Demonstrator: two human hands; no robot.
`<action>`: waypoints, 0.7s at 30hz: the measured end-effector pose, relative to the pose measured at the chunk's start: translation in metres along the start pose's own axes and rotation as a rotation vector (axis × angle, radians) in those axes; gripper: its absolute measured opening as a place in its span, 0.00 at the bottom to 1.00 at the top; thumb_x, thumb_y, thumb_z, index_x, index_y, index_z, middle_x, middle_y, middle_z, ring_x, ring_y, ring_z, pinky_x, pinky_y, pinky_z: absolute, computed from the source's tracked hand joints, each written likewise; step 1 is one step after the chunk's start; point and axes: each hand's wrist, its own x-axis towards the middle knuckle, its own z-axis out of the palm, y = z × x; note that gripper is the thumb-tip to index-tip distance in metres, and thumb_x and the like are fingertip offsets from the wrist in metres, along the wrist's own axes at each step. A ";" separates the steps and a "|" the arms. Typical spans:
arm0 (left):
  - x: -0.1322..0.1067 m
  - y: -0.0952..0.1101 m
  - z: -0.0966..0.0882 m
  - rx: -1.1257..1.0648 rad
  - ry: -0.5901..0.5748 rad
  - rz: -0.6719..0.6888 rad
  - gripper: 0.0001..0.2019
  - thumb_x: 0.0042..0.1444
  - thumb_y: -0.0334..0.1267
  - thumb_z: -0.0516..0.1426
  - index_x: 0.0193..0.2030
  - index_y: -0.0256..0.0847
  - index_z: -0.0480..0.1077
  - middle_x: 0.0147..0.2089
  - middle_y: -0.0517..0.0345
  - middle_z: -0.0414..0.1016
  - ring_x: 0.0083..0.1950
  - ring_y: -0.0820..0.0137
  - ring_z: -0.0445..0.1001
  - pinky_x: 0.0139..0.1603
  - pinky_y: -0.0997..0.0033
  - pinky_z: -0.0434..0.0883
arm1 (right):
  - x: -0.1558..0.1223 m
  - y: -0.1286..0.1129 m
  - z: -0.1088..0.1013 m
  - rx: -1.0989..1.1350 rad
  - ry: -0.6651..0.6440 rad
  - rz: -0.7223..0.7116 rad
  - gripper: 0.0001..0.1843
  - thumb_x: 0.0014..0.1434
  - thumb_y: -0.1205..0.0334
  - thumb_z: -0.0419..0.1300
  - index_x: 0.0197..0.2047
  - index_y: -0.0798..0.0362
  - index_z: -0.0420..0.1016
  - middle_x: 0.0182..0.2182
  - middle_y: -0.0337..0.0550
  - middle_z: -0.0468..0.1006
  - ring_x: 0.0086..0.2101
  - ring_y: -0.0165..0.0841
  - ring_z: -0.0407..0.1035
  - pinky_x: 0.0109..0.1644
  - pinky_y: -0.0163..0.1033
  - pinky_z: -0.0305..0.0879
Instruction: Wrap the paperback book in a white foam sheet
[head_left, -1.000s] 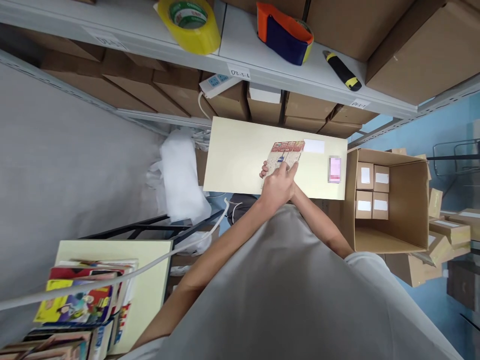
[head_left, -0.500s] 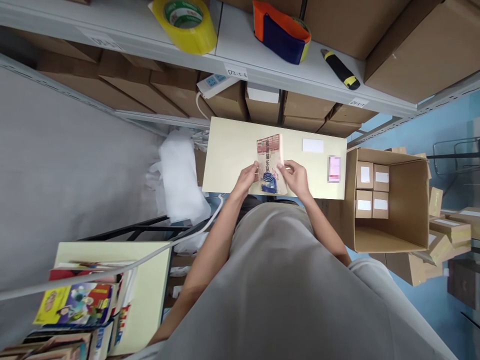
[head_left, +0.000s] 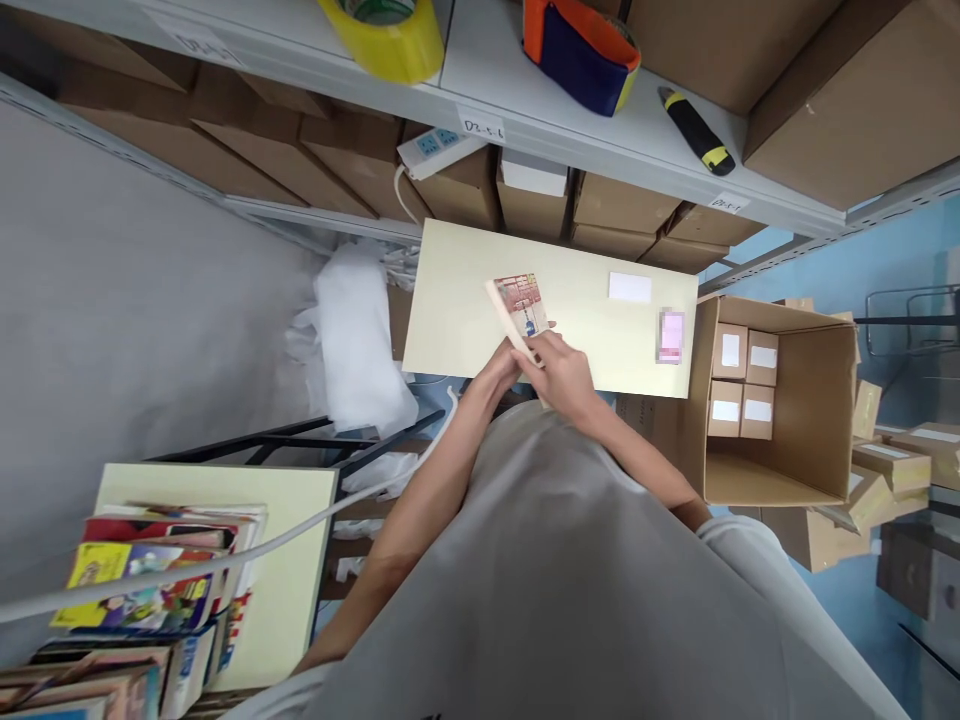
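A small paperback book with a red and cream cover is held over the near edge of the pale yellow table. It is tilted, with its pale page edges facing the left. My right hand is closed round its lower end. My left hand is under that end, gripping it from below; its fingers are mostly hidden behind the book and my right hand. On the table to the right lie a white slip of paper and a pink, blurred-out rectangular item.
An open carton with several small labelled boxes stands right of the table. Above is a shelf with yellow tape, a blue-orange tape roll and a utility knife. At lower left are stacked books and a white cable.
The book has turned from upright with its cover facing me to a tilt showing its page edges. My right hand has moved left across its lower end, and my left hand has slipped lower beneath it.
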 end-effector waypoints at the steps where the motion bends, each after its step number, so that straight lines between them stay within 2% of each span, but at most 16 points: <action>1: 0.004 -0.001 -0.004 -0.024 -0.031 -0.037 0.22 0.79 0.54 0.60 0.57 0.35 0.83 0.56 0.46 0.86 0.56 0.54 0.86 0.58 0.52 0.85 | 0.005 0.006 -0.008 0.050 0.034 0.017 0.29 0.78 0.31 0.59 0.57 0.46 0.87 0.52 0.53 0.87 0.48 0.46 0.84 0.57 0.48 0.82; 3: 0.010 -0.002 -0.016 -0.148 -0.078 -0.155 0.24 0.74 0.59 0.62 0.49 0.35 0.84 0.46 0.45 0.89 0.49 0.57 0.87 0.54 0.55 0.85 | 0.016 0.024 -0.023 0.180 0.102 0.083 0.29 0.75 0.30 0.63 0.55 0.46 0.88 0.52 0.50 0.88 0.45 0.44 0.84 0.55 0.47 0.82; 6: 0.014 -0.004 -0.041 -0.384 -0.041 -0.288 0.28 0.52 0.60 0.77 0.48 0.40 0.85 0.46 0.47 0.90 0.49 0.58 0.88 0.56 0.57 0.85 | 0.034 0.057 -0.043 0.354 0.126 0.218 0.34 0.68 0.26 0.67 0.53 0.50 0.89 0.51 0.50 0.91 0.43 0.44 0.85 0.49 0.46 0.83; 7: 0.015 -0.003 -0.049 -0.432 -0.020 -0.284 0.30 0.45 0.59 0.81 0.49 0.41 0.85 0.48 0.47 0.91 0.52 0.57 0.88 0.58 0.56 0.84 | 0.039 0.067 -0.048 0.372 0.125 0.247 0.36 0.66 0.25 0.68 0.53 0.51 0.89 0.51 0.51 0.91 0.44 0.45 0.85 0.50 0.47 0.84; 9: 0.017 0.001 -0.062 -0.441 0.002 -0.205 0.34 0.38 0.55 0.83 0.50 0.42 0.86 0.51 0.45 0.91 0.56 0.54 0.87 0.63 0.53 0.84 | 0.046 0.082 -0.055 0.389 0.119 0.252 0.37 0.65 0.26 0.69 0.53 0.53 0.90 0.52 0.52 0.92 0.49 0.48 0.86 0.57 0.50 0.84; 12: 0.016 0.014 -0.074 -0.352 0.018 -0.048 0.29 0.40 0.50 0.83 0.47 0.41 0.85 0.51 0.45 0.90 0.58 0.51 0.87 0.67 0.46 0.83 | 0.045 0.086 -0.058 0.432 0.093 0.167 0.31 0.65 0.32 0.72 0.55 0.51 0.91 0.56 0.50 0.92 0.59 0.49 0.85 0.71 0.54 0.80; 15: 0.010 0.027 -0.080 -0.245 0.038 0.134 0.14 0.48 0.43 0.79 0.36 0.43 0.83 0.48 0.49 0.89 0.66 0.49 0.85 0.77 0.40 0.77 | 0.038 0.080 -0.053 0.483 0.076 0.081 0.23 0.66 0.39 0.73 0.55 0.46 0.92 0.63 0.48 0.89 0.68 0.47 0.80 0.79 0.54 0.73; 18: 0.003 0.033 -0.083 -0.198 0.066 0.230 0.10 0.54 0.42 0.75 0.31 0.44 0.80 0.45 0.52 0.89 0.69 0.51 0.84 0.82 0.38 0.72 | 0.031 0.078 -0.044 0.529 0.092 0.067 0.20 0.68 0.42 0.73 0.54 0.44 0.93 0.66 0.47 0.88 0.70 0.46 0.79 0.79 0.54 0.73; 20: 0.002 0.029 -0.084 -0.204 0.079 0.184 0.14 0.51 0.45 0.77 0.39 0.44 0.82 0.46 0.52 0.90 0.64 0.53 0.87 0.78 0.42 0.76 | 0.029 0.084 -0.037 0.530 0.106 0.114 0.21 0.67 0.42 0.73 0.55 0.46 0.93 0.63 0.47 0.89 0.66 0.47 0.82 0.74 0.53 0.78; 21: 0.002 0.024 -0.084 -0.216 0.083 0.140 0.20 0.49 0.47 0.79 0.45 0.44 0.82 0.47 0.52 0.90 0.61 0.54 0.89 0.75 0.44 0.79 | 0.030 0.088 -0.034 0.522 0.111 0.147 0.22 0.66 0.42 0.73 0.55 0.47 0.92 0.61 0.48 0.90 0.63 0.47 0.84 0.71 0.54 0.81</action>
